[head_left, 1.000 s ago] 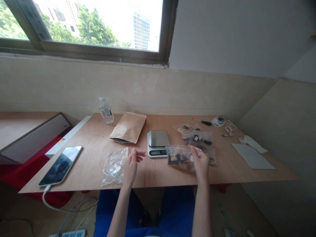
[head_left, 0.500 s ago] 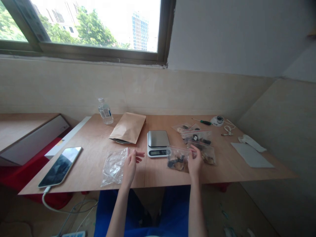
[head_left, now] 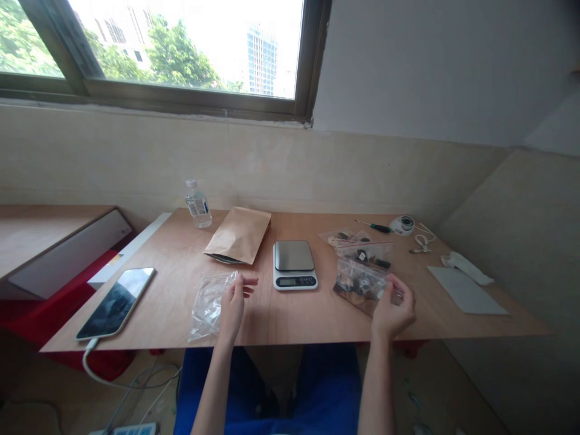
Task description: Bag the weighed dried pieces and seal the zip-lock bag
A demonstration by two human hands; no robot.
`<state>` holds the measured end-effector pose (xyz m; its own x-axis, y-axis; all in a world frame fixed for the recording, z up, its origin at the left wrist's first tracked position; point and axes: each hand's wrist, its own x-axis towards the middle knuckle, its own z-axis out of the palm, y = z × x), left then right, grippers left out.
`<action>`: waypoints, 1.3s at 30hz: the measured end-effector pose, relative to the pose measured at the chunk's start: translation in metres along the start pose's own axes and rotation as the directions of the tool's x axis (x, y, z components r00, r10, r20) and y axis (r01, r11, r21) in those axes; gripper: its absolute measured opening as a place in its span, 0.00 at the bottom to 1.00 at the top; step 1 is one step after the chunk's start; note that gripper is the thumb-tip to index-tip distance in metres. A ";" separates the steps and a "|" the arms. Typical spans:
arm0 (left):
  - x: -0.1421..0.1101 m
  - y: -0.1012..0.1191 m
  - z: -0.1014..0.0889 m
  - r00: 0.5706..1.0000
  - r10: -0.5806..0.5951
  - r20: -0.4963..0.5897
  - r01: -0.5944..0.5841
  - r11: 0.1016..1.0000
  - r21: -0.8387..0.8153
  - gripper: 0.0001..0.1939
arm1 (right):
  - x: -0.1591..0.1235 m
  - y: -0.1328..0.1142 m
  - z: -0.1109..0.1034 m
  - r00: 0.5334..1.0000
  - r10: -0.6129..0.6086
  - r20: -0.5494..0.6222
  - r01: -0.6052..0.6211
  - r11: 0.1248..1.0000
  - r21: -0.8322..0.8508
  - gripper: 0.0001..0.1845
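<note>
My left hand (head_left: 233,305) pinches the red-lined edge of a clear, empty-looking zip bag (head_left: 208,311) lying near the table's front edge. My right hand (head_left: 392,311) grips the near right end of a clear zip bag of dark and tan pieces (head_left: 357,289). Just behind that bag lies a second zip bag with dark bits (head_left: 365,254), and a third (head_left: 339,237) sits beyond it. A digital kitchen scale (head_left: 294,264) stands between my hands, nearer the back.
The plywood table (head_left: 290,317) also holds a kraft paper pouch (head_left: 238,235), water bottle (head_left: 198,208), cabled phone (head_left: 115,303), screwdriver (head_left: 374,226), white round object (head_left: 402,225), white cord (head_left: 422,243), grey sheet (head_left: 466,290) and white cloth (head_left: 466,267). Walls bound the back and right.
My right hand has moved right, taking the filled bag with it and tilting it. My left hand and the clear bag have stayed nearly still.
</note>
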<state>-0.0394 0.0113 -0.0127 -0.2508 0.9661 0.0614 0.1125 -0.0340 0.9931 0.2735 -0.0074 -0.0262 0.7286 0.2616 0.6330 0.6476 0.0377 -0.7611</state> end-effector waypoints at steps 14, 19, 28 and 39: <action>0.051 -0.048 0.003 0.974 0.143 -0.174 -0.100 0.967 0.236 0.17 | -0.022 0.007 0.020 0.935 -0.056 0.350 0.174 0.933 -0.315 0.22; 0.077 -0.041 0.006 0.956 0.277 -0.098 -0.211 0.878 0.429 0.17 | -0.033 0.021 0.029 0.907 0.033 0.419 0.161 0.893 -0.420 0.25; 0.092 -0.051 0.015 0.951 0.286 -0.115 -0.154 0.763 0.628 0.16 | -0.029 0.022 0.028 0.897 0.035 0.440 0.166 0.896 -0.412 0.28; 0.106 -0.023 -0.003 0.930 0.352 -0.100 -0.105 0.519 0.849 0.30 | -0.015 0.024 0.021 0.905 -0.123 0.408 0.203 0.966 -0.159 0.21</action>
<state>-0.0711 0.1140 -0.0285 -0.2903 0.8612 0.4171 0.9005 0.0985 0.4235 0.2730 0.0095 -0.0570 0.4887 0.6260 0.6078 0.8090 -0.0642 -0.5843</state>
